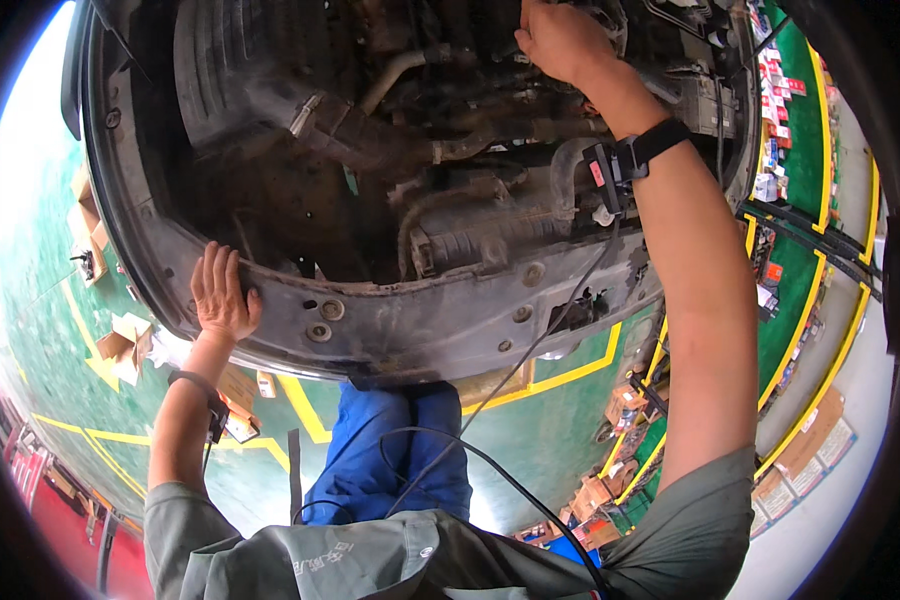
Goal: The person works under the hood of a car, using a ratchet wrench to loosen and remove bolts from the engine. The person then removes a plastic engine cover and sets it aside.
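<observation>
The open engine bay of a vehicle (490,230) fills the upper middle, with dark, grimy hoses, pipes and plastic housings. My left hand (224,290) lies on the front metal panel (400,325) at its left part, fingers stretched out over the edge. My right hand (560,40) reaches to the top of the bay, fingers curled among parts near the upper edge; what they hold, if anything, is hidden. A curved hose (570,175) runs below it, beside my right forearm. Both wrists wear strapped black devices, with a cable hanging from the right one.
Green floor (40,340) with yellow lines surrounds the vehicle. Cardboard boxes (125,350) lie at the left and more (595,495) at lower right, along with packaged items (775,130) on the right side. Dark rails (810,240) cross at right; red metal equipment (30,465) stands at lower left.
</observation>
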`<state>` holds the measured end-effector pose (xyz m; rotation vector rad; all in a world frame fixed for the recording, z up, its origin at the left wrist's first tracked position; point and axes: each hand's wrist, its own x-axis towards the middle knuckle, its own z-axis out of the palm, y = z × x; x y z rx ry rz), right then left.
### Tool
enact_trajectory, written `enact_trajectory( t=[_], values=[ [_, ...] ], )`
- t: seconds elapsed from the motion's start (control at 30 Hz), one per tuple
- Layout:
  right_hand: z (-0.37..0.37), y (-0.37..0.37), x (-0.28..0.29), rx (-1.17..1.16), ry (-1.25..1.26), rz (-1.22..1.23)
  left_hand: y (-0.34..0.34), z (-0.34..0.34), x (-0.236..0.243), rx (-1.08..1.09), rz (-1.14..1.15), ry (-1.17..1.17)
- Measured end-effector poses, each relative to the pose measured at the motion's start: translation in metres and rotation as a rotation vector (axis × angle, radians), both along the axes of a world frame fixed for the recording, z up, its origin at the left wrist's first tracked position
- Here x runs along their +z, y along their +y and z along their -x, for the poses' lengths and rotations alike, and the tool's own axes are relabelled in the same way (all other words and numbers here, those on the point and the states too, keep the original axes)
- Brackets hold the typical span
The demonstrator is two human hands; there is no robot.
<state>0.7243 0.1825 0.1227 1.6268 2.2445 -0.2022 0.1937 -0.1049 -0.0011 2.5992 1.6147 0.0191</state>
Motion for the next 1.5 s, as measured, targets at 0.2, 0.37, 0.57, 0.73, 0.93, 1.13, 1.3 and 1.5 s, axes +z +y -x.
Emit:
enact_trajectory(
  t=[0.2,0.37,0.57,0.73,0.93,1.13,1.3,1.5],
  values=[
    [0.028,0.015,0.003,0.01,-0.136,0.166,-0.002,-0.001,0.0,0.015,0.023,0.009],
    [0.045,0.041,-0.008,0.36,-0.245,0.106,-0.003,0.001,-0.003,0.024,0.045,0.002],
    [0.039,0.067,-0.019,0.439,-0.223,0.123,-0.004,0.004,-0.005,0.032,0.046,0.015],
    [0.018,0.055,-0.051,0.357,-0.173,0.012,-0.004,0.003,-0.004,0.044,0.072,0.018],
    [-0.014,0.04,-0.11,-0.086,-0.066,0.064,-0.003,0.002,-0.003,0.045,0.062,-0.004],
    [-0.018,0.042,-0.154,-0.399,0.166,-0.15,-0.003,0.002,-0.002,0.046,0.054,-0.03],
    [-0.008,0.057,-0.177,-0.666,0.129,0.044,-0.003,0.002,-0.001,0.052,0.077,-0.012],
    [-0.008,0.015,-0.155,-0.708,0.239,-0.01,-0.003,0.001,-0.001,0.055,0.077,-0.02]
  ],
)
